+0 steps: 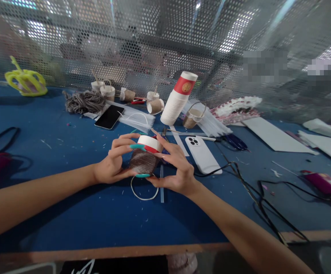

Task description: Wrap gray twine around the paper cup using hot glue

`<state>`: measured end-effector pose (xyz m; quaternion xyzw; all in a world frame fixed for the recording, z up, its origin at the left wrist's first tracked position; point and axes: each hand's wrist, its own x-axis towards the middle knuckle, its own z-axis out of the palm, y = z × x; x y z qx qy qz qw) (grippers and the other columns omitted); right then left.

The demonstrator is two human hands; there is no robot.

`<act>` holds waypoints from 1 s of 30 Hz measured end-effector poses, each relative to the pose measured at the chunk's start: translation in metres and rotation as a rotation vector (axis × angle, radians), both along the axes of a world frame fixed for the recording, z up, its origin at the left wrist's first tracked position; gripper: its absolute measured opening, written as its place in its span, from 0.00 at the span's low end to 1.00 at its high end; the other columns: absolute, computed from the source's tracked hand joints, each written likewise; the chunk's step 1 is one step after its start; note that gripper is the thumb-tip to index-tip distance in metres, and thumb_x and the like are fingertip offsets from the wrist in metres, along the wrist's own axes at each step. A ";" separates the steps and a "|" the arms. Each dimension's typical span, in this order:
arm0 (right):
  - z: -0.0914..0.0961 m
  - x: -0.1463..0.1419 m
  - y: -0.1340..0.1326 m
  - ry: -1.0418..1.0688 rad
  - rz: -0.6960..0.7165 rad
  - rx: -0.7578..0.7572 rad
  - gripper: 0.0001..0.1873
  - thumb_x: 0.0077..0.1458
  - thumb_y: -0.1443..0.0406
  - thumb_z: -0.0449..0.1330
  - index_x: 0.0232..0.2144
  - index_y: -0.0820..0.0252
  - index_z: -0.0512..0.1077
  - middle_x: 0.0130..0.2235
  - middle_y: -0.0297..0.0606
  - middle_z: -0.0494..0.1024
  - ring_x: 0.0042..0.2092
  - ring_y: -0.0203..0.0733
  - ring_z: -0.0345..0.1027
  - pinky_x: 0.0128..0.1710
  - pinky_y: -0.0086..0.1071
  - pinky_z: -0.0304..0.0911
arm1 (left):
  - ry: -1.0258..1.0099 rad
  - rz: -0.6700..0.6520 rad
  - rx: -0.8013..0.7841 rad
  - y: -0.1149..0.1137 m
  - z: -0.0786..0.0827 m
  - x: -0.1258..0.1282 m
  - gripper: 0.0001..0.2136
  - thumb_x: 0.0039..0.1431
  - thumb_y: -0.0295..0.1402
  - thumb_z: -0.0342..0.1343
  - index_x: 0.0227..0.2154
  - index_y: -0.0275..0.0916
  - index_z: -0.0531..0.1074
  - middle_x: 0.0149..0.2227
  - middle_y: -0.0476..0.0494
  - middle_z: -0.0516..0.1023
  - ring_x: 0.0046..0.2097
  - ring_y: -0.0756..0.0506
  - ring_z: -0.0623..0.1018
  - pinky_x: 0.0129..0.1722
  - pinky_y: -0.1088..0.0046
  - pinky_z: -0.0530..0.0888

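Both hands hold one paper cup (146, 154) above the blue table (68, 205). The cup has a white rim, a red band, and brown-grey yarn wound round its lower part. My left hand (111, 163) grips it from the left, fingers curled over the rim and thumb under the base. From the right, my right hand (176, 167) presses fingers against the rim and side. A white loop of cord (144, 194) and a clear stick (162, 184) lie on the table just below the cup.
A white phone (202, 154) lies right of the hands, a black phone (109, 117) behind left. A tilted stack of paper cups (176, 101), a yarn bundle (83, 102), small wrapped cups (108, 92), black cables (253, 186), a yellow crown (25, 80) and white sheets (271, 135) lie around. Perforated metal screen behind.
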<state>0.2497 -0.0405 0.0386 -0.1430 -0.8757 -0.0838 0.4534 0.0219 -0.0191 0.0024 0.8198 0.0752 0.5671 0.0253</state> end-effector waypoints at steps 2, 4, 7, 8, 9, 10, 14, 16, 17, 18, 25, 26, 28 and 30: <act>0.000 0.000 -0.001 -0.024 -0.027 -0.010 0.37 0.52 0.60 0.68 0.58 0.52 0.54 0.63 0.59 0.67 0.61 0.57 0.68 0.48 0.53 0.73 | 0.001 -0.006 -0.002 0.000 -0.001 0.000 0.35 0.61 0.40 0.60 0.65 0.50 0.47 0.52 0.41 0.64 0.60 0.38 0.70 0.58 0.48 0.75; 0.001 0.000 -0.002 -0.040 -0.051 -0.017 0.36 0.52 0.60 0.68 0.58 0.51 0.55 0.64 0.58 0.66 0.61 0.58 0.68 0.47 0.53 0.74 | -0.007 -0.032 -0.001 0.000 -0.001 -0.001 0.35 0.60 0.38 0.62 0.65 0.48 0.49 0.53 0.40 0.65 0.61 0.37 0.69 0.59 0.47 0.74; 0.000 0.000 -0.002 -0.031 -0.049 -0.022 0.37 0.52 0.60 0.69 0.59 0.53 0.57 0.64 0.59 0.66 0.61 0.59 0.68 0.47 0.53 0.73 | -0.019 -0.069 0.020 0.001 0.000 0.000 0.37 0.58 0.36 0.63 0.65 0.45 0.49 0.54 0.40 0.64 0.62 0.37 0.69 0.60 0.48 0.72; 0.000 0.000 -0.002 -0.025 -0.037 -0.026 0.38 0.51 0.61 0.69 0.60 0.52 0.57 0.64 0.58 0.66 0.61 0.59 0.68 0.47 0.53 0.73 | -0.020 -0.076 0.029 0.001 0.000 0.000 0.37 0.58 0.35 0.63 0.66 0.44 0.49 0.54 0.40 0.63 0.62 0.37 0.68 0.61 0.49 0.72; 0.000 0.000 -0.002 -0.017 -0.023 -0.029 0.39 0.51 0.61 0.69 0.61 0.52 0.56 0.64 0.58 0.66 0.61 0.59 0.68 0.48 0.53 0.73 | -0.019 -0.080 0.039 0.002 0.000 0.001 0.38 0.58 0.35 0.64 0.66 0.43 0.49 0.55 0.39 0.63 0.63 0.36 0.68 0.61 0.49 0.72; 0.000 0.001 -0.002 -0.011 -0.010 -0.031 0.40 0.51 0.62 0.69 0.62 0.51 0.55 0.64 0.57 0.65 0.61 0.59 0.67 0.48 0.53 0.73 | -0.017 -0.081 0.046 0.002 0.000 0.001 0.38 0.59 0.35 0.63 0.66 0.43 0.49 0.55 0.38 0.63 0.63 0.36 0.68 0.61 0.49 0.72; 0.000 0.001 -0.001 -0.028 -0.015 -0.032 0.41 0.51 0.62 0.69 0.63 0.51 0.56 0.65 0.56 0.64 0.61 0.60 0.67 0.49 0.55 0.72 | -0.005 -0.051 0.044 0.003 -0.001 0.001 0.35 0.61 0.38 0.61 0.66 0.47 0.49 0.53 0.39 0.67 0.62 0.37 0.69 0.60 0.49 0.73; 0.000 0.002 -0.002 -0.044 -0.024 -0.031 0.40 0.51 0.62 0.69 0.62 0.53 0.57 0.66 0.57 0.63 0.62 0.60 0.66 0.49 0.55 0.72 | 0.003 -0.035 0.036 0.002 -0.001 0.000 0.34 0.62 0.38 0.59 0.66 0.49 0.49 0.53 0.40 0.67 0.62 0.38 0.68 0.59 0.48 0.74; 0.000 0.002 -0.002 -0.048 -0.022 -0.034 0.41 0.50 0.62 0.70 0.62 0.52 0.57 0.66 0.57 0.63 0.62 0.60 0.66 0.49 0.55 0.72 | 0.008 -0.038 0.038 0.002 -0.001 0.000 0.34 0.62 0.38 0.59 0.66 0.49 0.48 0.53 0.40 0.66 0.63 0.38 0.68 0.60 0.48 0.74; 0.000 0.002 -0.002 -0.046 -0.017 -0.040 0.42 0.50 0.62 0.70 0.63 0.51 0.57 0.67 0.56 0.62 0.62 0.60 0.66 0.49 0.55 0.72 | 0.007 -0.048 0.044 0.002 -0.001 0.000 0.35 0.62 0.37 0.60 0.67 0.47 0.48 0.54 0.40 0.65 0.63 0.38 0.68 0.60 0.48 0.73; 0.000 0.001 0.000 -0.029 0.039 -0.096 0.46 0.49 0.65 0.70 0.65 0.46 0.54 0.69 0.49 0.58 0.64 0.59 0.63 0.51 0.55 0.71 | -0.049 -0.049 -0.032 0.003 -0.005 0.000 0.38 0.58 0.40 0.64 0.66 0.47 0.49 0.55 0.38 0.63 0.60 0.37 0.71 0.58 0.49 0.76; -0.001 0.001 0.001 -0.024 0.050 -0.111 0.46 0.49 0.65 0.71 0.65 0.46 0.55 0.69 0.48 0.58 0.64 0.58 0.63 0.51 0.54 0.71 | -0.051 -0.045 -0.031 0.003 -0.005 0.000 0.38 0.57 0.40 0.64 0.66 0.46 0.50 0.54 0.38 0.63 0.60 0.36 0.71 0.57 0.48 0.76; -0.002 0.002 0.002 -0.008 0.095 -0.153 0.46 0.49 0.66 0.71 0.65 0.45 0.55 0.70 0.47 0.57 0.65 0.58 0.61 0.53 0.54 0.71 | -0.057 -0.046 -0.007 0.003 -0.005 0.000 0.39 0.56 0.40 0.65 0.66 0.46 0.50 0.54 0.38 0.63 0.59 0.36 0.71 0.56 0.48 0.77; -0.003 0.002 0.003 0.016 0.153 -0.204 0.47 0.49 0.66 0.70 0.66 0.42 0.53 0.70 0.45 0.58 0.66 0.57 0.60 0.54 0.55 0.71 | -0.070 -0.039 0.008 0.003 -0.005 0.001 0.40 0.56 0.40 0.65 0.66 0.48 0.49 0.54 0.39 0.63 0.59 0.37 0.71 0.55 0.49 0.77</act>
